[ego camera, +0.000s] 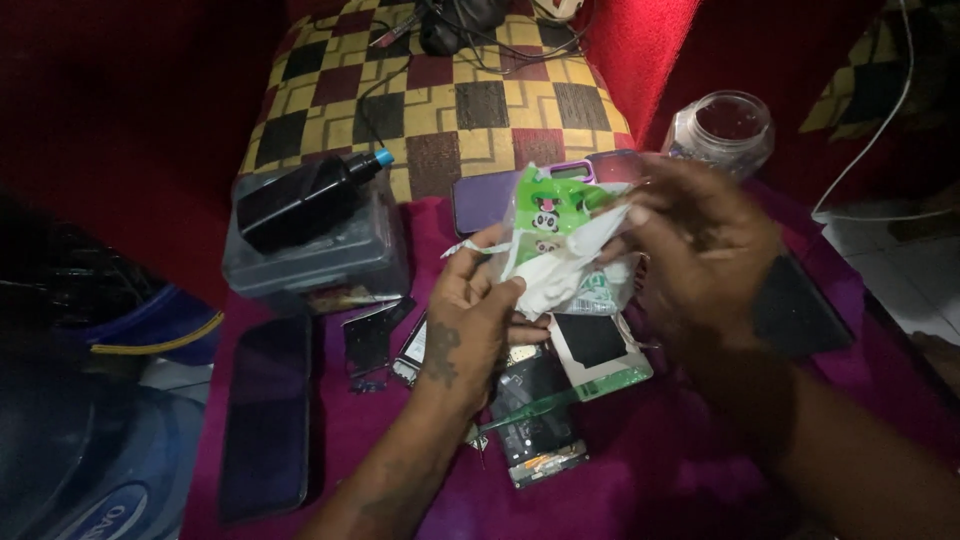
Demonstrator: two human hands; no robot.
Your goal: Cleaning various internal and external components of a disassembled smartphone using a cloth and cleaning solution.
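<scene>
Wipe packet (560,215) | left hand (470,320) grips it | right hand (700,250) pinches white wipe (560,275)

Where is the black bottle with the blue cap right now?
In the head view, the black bottle with the blue cap lies on its side atop a grey plastic box, on the left, beside the checkered cushion.

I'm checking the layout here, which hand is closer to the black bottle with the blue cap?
Left. The left hand is just right of the black bottle and a little lower, holding a green packet. The right hand is farther right, beyond that packet.
</scene>
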